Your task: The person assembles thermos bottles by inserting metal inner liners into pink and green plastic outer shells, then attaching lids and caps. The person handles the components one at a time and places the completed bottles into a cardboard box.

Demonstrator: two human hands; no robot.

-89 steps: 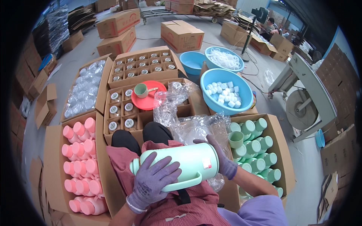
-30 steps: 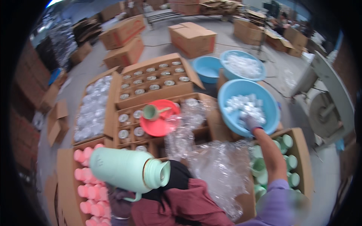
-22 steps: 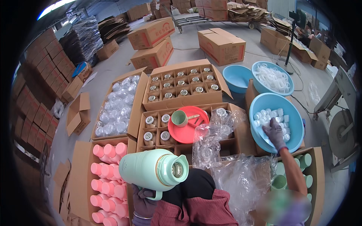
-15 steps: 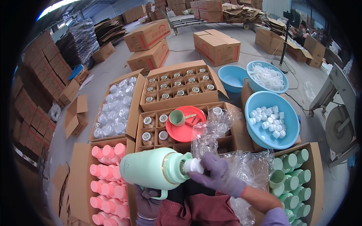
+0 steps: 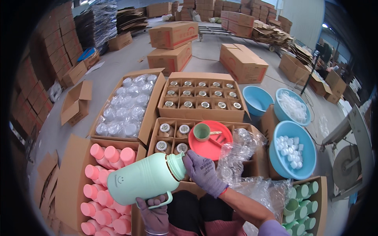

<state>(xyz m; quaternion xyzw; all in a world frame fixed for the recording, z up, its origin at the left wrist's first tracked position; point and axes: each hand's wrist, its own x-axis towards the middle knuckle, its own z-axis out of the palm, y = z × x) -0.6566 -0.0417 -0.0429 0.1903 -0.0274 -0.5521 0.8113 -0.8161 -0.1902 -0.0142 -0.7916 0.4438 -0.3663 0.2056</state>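
Note:
A mint-green vacuum jug (image 5: 143,179) with a small smiley mark lies tilted, its mouth pointing up and right. My left hand (image 5: 155,215), in a grey-purple glove, is closed round the jug's handle from below. At the spout, my gloved right hand (image 5: 204,171) has its fingers curled against the mouth. Its fingertips are hidden there, and no white stopper shows. Beyond the hands, a red plate (image 5: 201,147) bears a green cup (image 5: 202,132) and rests on a divided carton (image 5: 157,126) of silver-topped bottles.
Pink-capped jugs (image 5: 104,198) fill a carton at left, green ones (image 5: 302,210) another at right. Blue basins hold white stoppers (image 5: 290,151) and white rings (image 5: 292,107). Crumpled clear plastic (image 5: 240,157) drapes the middle carton. A metal machine (image 5: 348,153) stands far right.
The white stopper in my right hand has gone from sight, and that hand now meets the jug's mouth. My view has shifted; the smiley mark on the jug has come into plainer sight.

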